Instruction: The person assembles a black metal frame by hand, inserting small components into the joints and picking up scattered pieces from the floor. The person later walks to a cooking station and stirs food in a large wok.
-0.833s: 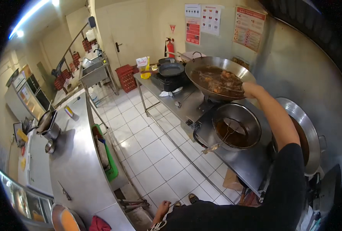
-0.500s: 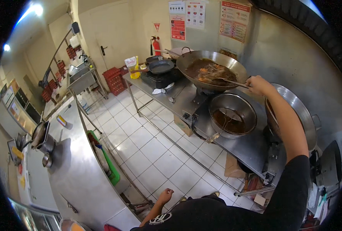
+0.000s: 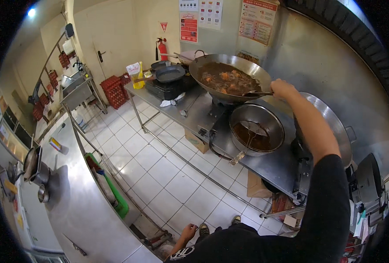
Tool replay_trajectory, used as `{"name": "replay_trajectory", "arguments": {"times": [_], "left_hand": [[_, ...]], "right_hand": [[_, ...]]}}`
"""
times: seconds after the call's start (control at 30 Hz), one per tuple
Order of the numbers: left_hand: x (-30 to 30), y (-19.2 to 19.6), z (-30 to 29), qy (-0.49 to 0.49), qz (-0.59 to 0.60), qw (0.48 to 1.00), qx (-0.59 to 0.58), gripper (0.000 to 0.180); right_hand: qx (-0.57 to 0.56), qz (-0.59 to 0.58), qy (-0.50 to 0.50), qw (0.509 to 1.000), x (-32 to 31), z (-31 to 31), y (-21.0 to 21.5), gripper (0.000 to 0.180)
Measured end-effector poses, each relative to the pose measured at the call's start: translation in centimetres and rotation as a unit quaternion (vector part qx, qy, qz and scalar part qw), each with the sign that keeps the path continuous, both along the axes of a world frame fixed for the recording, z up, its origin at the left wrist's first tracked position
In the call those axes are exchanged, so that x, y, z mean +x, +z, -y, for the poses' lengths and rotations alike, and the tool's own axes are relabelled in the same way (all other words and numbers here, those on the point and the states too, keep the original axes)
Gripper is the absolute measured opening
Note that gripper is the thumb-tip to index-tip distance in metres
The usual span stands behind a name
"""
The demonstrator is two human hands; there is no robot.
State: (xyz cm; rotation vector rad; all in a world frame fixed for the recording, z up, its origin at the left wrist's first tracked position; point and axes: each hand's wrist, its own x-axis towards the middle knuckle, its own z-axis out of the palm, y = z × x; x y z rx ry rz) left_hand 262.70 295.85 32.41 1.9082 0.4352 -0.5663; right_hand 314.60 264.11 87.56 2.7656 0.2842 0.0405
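Steel is seen everywhere around the big wok (image 3: 229, 79), which sits on a burner on the tabletop (image 3: 194, 111) and is filled with dark sauce and orange pieces. The right hand (image 3: 283, 89) is closed around the handle of a ladle (image 3: 258, 93) resting at the wok's near rim. The left hand (image 3: 188, 232) is held low, far below the wok, loosely curled; whether anything is gripped cannot be told.
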Motion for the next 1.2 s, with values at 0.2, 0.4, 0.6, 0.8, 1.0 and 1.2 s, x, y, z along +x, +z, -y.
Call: {"name": "replay_trajectory", "arguments": {"times": [0.2,0.4,0.6,0.8,1.0,1.2], "left_hand": [[-3.1,0.5,1.0,0.106,-0.043,0.993,0.002,0.045],[-8.7,-3.4,0.6,0.209,-0.056,0.975,0.04,0.04],[-10.2,2.5,3.6,0.22,-0.012,0.964,0.149,0.051],[-9.4,1.7,3.0,0.193,-0.079,0.97,0.127,0.06],[-5.0,1.5,-0.2,0.188,-0.032,0.976,0.102,0.043],[-2.6,2.6,-2.5,0.129,0.029,0.988,0.081,0.036]], "right_hand": [[0.045,0.061,0.006,0.997,7.9,-0.8,-6.4,0.033],[0.093,0.003,-0.003,0.996,12.8,-5.8,-7.0,0.032],[0.195,-0.002,-0.065,0.979,18.9,-5.9,-10.0,0.046],[0.207,0.058,0.012,0.977,13.6,-6.3,-7.0,0.036],[0.103,0.089,0.089,0.987,10.9,-0.6,-1.3,0.033],[0.321,0.004,-0.003,0.947,3.3,2.7,-0.1,0.028]]}}
